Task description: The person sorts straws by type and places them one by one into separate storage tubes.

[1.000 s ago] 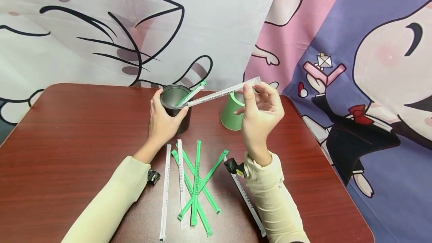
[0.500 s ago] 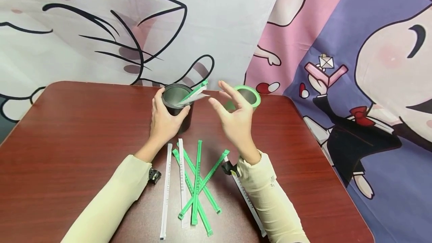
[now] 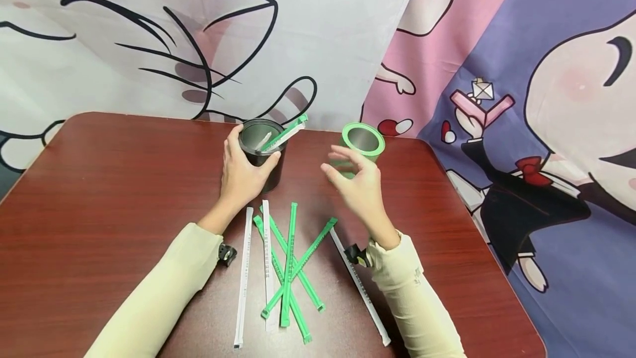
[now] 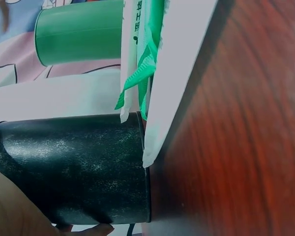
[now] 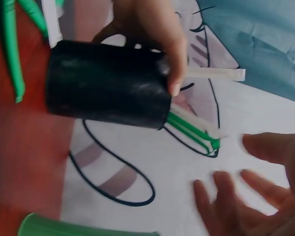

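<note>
My left hand (image 3: 243,175) grips the black cup (image 3: 275,173) near its rim, with the thumb along the near side. Wrapped straws (image 3: 288,133), green and white, lean out of the cup toward the right. In the right wrist view a separate white straw (image 5: 216,73) sticks out beyond the rim past my left fingers. My right hand (image 3: 360,189) is in the air before the green cup (image 3: 375,151), thumb and fingers spread, holding nothing. It partly hides that cup in the head view. The left wrist view shows the black cup's side wall (image 4: 73,167).
On the brown table (image 3: 124,209), several green wrapped straws (image 3: 289,264) lie crossed, close to white ones (image 3: 243,278). Another white straw (image 3: 362,286) lies beside my right forearm. A printed cloth (image 3: 338,32) hangs behind the table.
My right hand has let go of a white wrapped straw, which dropped into the black cup. The hand then moved left, and now back right and lower. My left hand keeps its grip.
</note>
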Tool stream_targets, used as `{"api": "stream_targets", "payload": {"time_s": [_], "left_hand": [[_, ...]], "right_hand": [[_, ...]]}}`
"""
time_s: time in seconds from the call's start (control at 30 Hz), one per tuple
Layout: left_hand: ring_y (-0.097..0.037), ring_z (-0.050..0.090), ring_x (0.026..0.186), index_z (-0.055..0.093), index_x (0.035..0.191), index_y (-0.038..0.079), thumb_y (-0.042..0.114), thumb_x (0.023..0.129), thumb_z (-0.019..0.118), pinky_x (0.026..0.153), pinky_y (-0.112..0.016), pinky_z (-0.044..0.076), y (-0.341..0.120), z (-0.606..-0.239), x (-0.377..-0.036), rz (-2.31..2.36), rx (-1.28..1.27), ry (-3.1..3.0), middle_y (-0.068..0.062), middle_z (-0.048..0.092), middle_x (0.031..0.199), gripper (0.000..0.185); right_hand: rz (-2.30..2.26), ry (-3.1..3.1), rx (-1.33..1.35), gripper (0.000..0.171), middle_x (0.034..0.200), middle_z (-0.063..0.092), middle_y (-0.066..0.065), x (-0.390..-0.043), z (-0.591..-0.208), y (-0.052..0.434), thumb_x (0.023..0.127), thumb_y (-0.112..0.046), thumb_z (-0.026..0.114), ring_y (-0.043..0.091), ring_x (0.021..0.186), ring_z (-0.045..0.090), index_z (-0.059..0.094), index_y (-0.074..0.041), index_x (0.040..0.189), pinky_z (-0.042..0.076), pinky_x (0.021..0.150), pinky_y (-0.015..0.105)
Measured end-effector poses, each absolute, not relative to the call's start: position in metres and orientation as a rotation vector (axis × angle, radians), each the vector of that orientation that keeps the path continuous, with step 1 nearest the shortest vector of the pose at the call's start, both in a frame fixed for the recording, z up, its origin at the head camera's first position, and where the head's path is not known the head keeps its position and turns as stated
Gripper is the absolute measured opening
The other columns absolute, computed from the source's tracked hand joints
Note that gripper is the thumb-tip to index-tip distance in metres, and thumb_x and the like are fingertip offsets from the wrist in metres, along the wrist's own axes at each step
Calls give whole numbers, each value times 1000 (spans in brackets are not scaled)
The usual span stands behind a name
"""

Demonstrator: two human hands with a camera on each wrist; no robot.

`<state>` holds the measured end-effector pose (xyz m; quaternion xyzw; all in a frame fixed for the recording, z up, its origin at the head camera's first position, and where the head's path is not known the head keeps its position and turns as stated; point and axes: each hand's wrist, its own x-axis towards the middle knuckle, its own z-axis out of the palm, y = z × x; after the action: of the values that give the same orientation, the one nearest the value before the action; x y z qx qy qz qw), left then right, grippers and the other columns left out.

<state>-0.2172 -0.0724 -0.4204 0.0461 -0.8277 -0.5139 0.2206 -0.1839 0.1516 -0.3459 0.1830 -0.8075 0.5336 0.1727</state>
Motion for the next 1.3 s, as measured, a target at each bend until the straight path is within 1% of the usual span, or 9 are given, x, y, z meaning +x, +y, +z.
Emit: {"api": "stream_targets", "payload": {"time_s": [0.1, 0.17, 0.33, 0.4, 0.6, 0.8, 0.9, 1.07, 1.3], "left_hand": [[-34, 46, 124, 23, 152, 29, 56, 79, 75, 93, -57, 41, -72, -420, -217, -1420, 124, -2289, -10, 38, 144, 93], [-34, 46, 124, 24, 152, 29, 55, 79, 75, 93, -57, 41, -72, -420, -217, -1419, 124, -2286, -9, 38, 144, 93], [-33, 46, 125, 25, 151, 29, 55, 79, 75, 93, -57, 41, -72, -419, -218, -1418, 127, -2281, -8, 38, 145, 92], [-33, 45, 125, 25, 152, 29, 55, 79, 75, 94, -56, 41, -72, -419, -218, -1416, 126, -2282, -8, 38, 145, 92], [-33, 44, 126, 25, 152, 28, 53, 79, 75, 95, -57, 40, -72, -418, -218, -1412, 123, -2281, -8, 37, 146, 92], [-33, 45, 125, 24, 152, 28, 54, 80, 74, 94, -57, 41, -72, -419, -218, -1407, 127, -2291, -8, 38, 146, 92], [-34, 45, 125, 24, 152, 28, 55, 80, 74, 93, -57, 41, -73, -419, -218, -1406, 131, -2295, -8, 38, 145, 92], [-34, 45, 125, 23, 152, 28, 57, 79, 73, 93, -57, 41, -73, -420, -218, -1412, 128, -2299, -8, 37, 146, 93], [-33, 45, 124, 24, 152, 28, 57, 79, 73, 93, -56, 41, -73, -421, -220, -1410, 129, -2299, -8, 37, 145, 93]], "right_hand": [[1439, -2469, 441, 31, 92, 74, 10, -183, -356, 158, 83, -10, 80, 26, 70, 71, 73, -6, 112, 53, 54, 28], [1391, -2536, 424, 28, 86, 74, 8, -182, -362, 161, 83, -12, 80, 24, 67, 71, 74, -7, 109, 53, 54, 30], [1343, -2589, 412, 28, 80, 73, 7, -183, -374, 162, 81, -12, 80, 20, 77, 72, 73, -4, 107, 57, 73, 36], [1328, -2631, 405, 29, 80, 73, 6, -183, -379, 161, 82, -13, 80, 19, 80, 71, 72, -3, 108, 57, 76, 37], [1313, -2798, 402, 37, 76, 72, 1, -180, -392, 155, 83, -18, 80, 13, 66, 68, 68, -3, 114, 52, 61, 28], [1349, -2884, 440, 44, 70, 71, 1, -177, -403, 148, 83, -16, 80, 17, 60, 68, 64, 2, 120, 48, 53, 26], [1348, -2919, 458, 46, 70, 70, 1, -176, -409, 142, 83, -15, 80, 18, 61, 69, 62, 3, 122, 48, 52, 26], [1290, -2974, 500, 47, 71, 69, -1, -173, -418, 135, 84, -17, 80, 12, 58, 66, 62, 3, 123, 49, 52, 27], [1168, -3013, 506, 50, 70, 66, -6, -171, -424, 129, 82, -21, 82, 5, 60, 61, 63, 2, 122, 50, 61, 26]]}}
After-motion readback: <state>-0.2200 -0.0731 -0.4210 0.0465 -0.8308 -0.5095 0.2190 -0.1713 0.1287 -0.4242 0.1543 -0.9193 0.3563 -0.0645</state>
